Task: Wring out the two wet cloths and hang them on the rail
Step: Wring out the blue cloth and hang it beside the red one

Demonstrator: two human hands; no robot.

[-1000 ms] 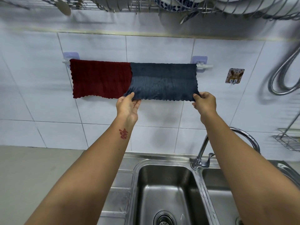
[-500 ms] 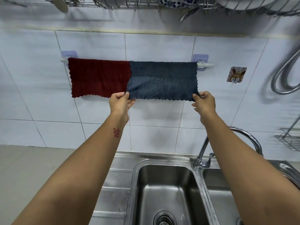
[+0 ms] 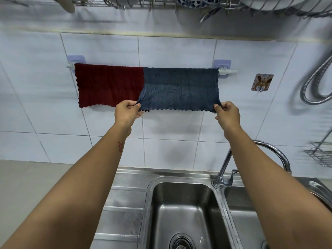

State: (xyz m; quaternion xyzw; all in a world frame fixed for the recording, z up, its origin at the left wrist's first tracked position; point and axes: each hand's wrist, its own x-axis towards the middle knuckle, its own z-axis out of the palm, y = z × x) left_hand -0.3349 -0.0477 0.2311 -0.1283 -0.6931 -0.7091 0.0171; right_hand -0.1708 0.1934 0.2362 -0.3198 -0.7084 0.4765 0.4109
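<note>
A dark red cloth hangs flat over the left half of the white wall rail. A dark blue cloth hangs beside it on the right half, their edges touching. My left hand pinches the blue cloth's lower left corner, which overlaps the red cloth's bottom right corner. My right hand pinches the blue cloth's lower right corner. The bottom hem is stretched taut between both hands.
A steel double sink lies below, with a curved tap between the basins. A dish rack with plates hangs overhead. A hook sticker, a metal hose and a wire basket are on the right wall.
My left hand slid left along the blue cloth's hem and closed on its corner, pulling the bottom edge wider. My right hand stayed gripping the right corner.
</note>
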